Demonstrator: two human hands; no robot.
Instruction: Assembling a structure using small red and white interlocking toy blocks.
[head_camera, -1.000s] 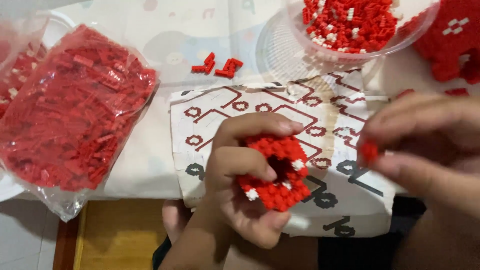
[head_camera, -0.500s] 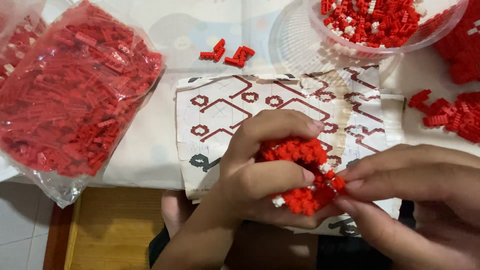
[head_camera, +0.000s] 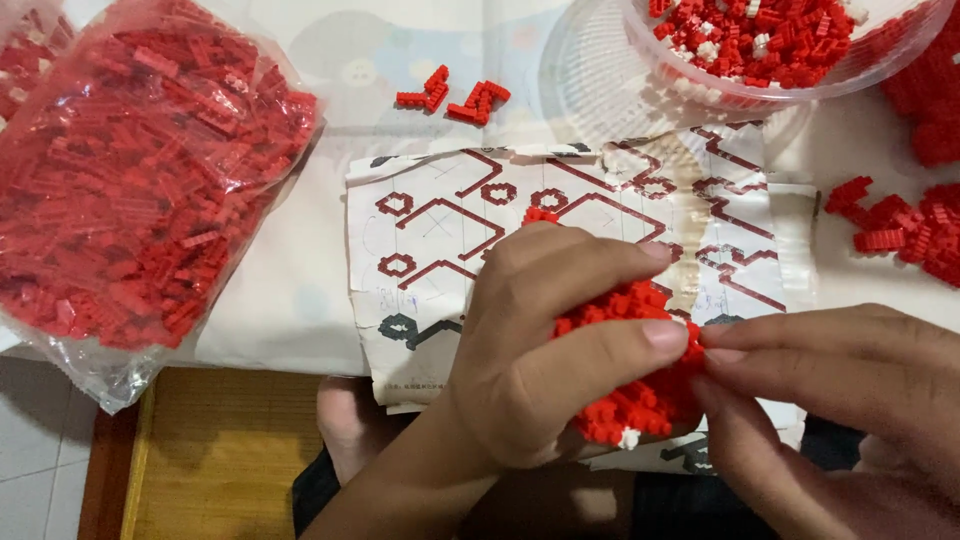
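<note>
My left hand (head_camera: 530, 350) is wrapped around a rounded model of small red bricks (head_camera: 630, 400) with a white stud at its lower edge. It holds the model over a paper sheet of red building diagrams (head_camera: 440, 230). My right hand (head_camera: 830, 400) comes in from the right with its fingertips pressed against the model's right side beside my left thumb. Whether a loose brick is pinched between those fingertips is hidden.
A clear plastic bag full of red bricks (head_camera: 130, 180) lies at the left. A clear bowl of red and white bricks (head_camera: 790, 45) stands at the top right. Two small red brick pieces (head_camera: 455, 97) lie above the sheet; loose red bricks (head_camera: 900, 230) lie at the right.
My right hand has moved in from the right and now touches the model. The model has shifted right and lower in view, and my left hand covers more of it.
</note>
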